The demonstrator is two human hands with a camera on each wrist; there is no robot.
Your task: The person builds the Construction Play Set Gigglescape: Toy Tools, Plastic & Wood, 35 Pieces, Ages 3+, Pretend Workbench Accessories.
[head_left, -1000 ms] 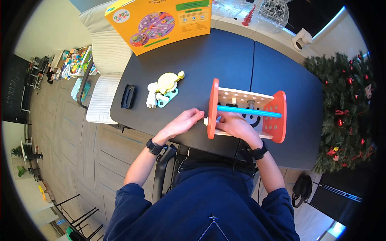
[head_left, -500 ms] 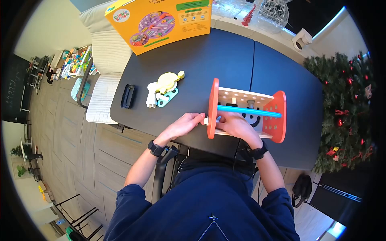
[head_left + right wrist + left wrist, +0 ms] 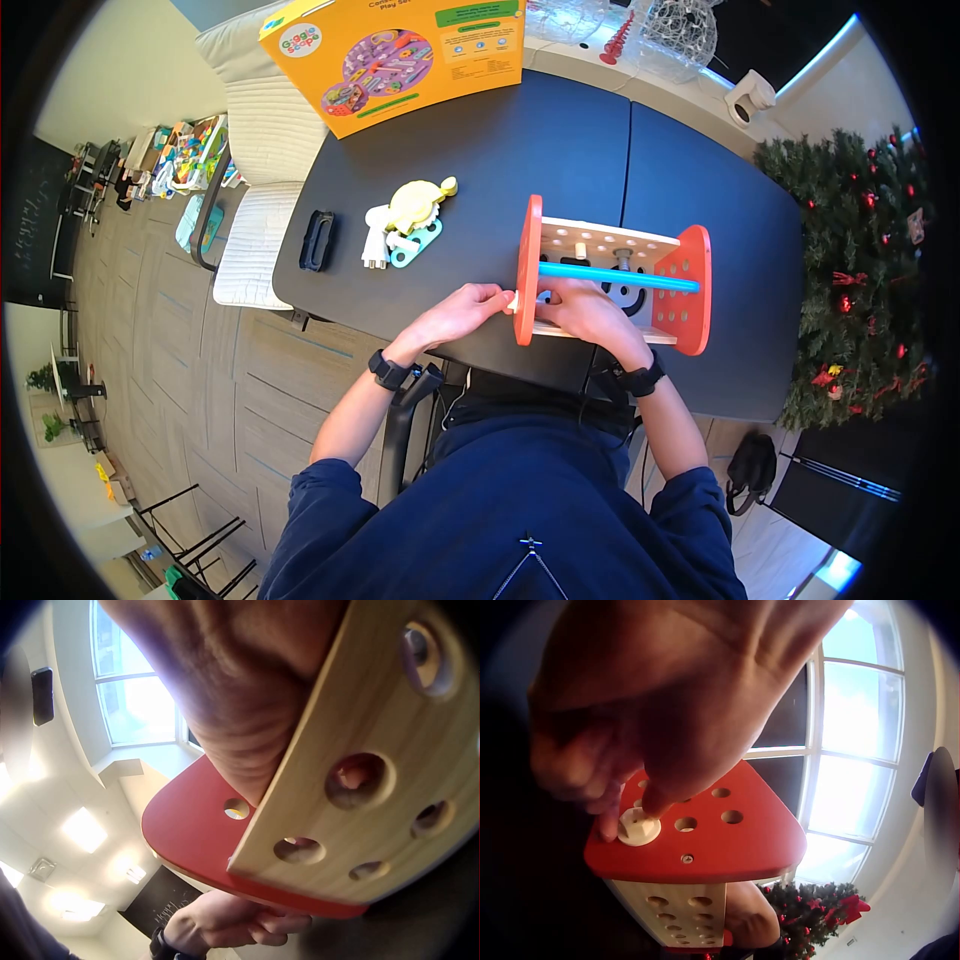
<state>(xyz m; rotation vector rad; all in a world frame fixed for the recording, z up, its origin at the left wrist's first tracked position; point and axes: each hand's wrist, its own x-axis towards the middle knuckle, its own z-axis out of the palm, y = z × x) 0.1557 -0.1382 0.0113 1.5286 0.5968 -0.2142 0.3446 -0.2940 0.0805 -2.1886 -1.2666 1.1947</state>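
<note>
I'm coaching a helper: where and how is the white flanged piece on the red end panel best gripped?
Probably pinch the white flanged piece by its raised, angular centre, from outside the red end panel: that part stands out, while the flange lies nearer the panel.

We see a dark table (image 3: 480, 180): yellow box (image 3: 395, 70) standing upper left, black holder (image 3: 318, 240) at left, yellow, white and teal toy pieces (image 3: 413, 208) left of centre, red-ended wooden frame (image 3: 693, 290) right of centre.
</note>
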